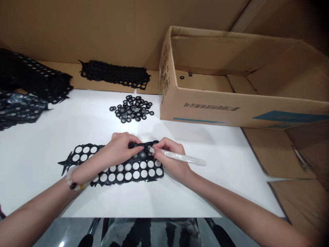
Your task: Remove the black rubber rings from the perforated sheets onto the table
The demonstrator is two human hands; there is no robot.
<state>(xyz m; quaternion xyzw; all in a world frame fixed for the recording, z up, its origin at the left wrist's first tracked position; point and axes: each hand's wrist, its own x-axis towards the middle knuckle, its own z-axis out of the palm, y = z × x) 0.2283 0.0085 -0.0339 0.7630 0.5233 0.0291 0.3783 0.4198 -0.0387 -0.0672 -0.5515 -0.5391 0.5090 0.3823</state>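
On the white table lies a black rubbery sheet with rows of round holes that show white, its edges ragged. My left hand rests over its upper part, thumb and fingers pinching the black material near the far right corner. A slim white pen-like tool is gripped in my right hand. Its tip meets the sheet close to my left thumb. A few holes there look filled with dark rings, partly hidden by my fingers. Beyond my hands sits a pile of small black rings with greyish centres.
A large open cardboard box stands at the back right, a few black rings on its floor. A stack of black holed sheets lies against the cardboard wall. More black sheets are heaped at left. A chair is below the table edge.
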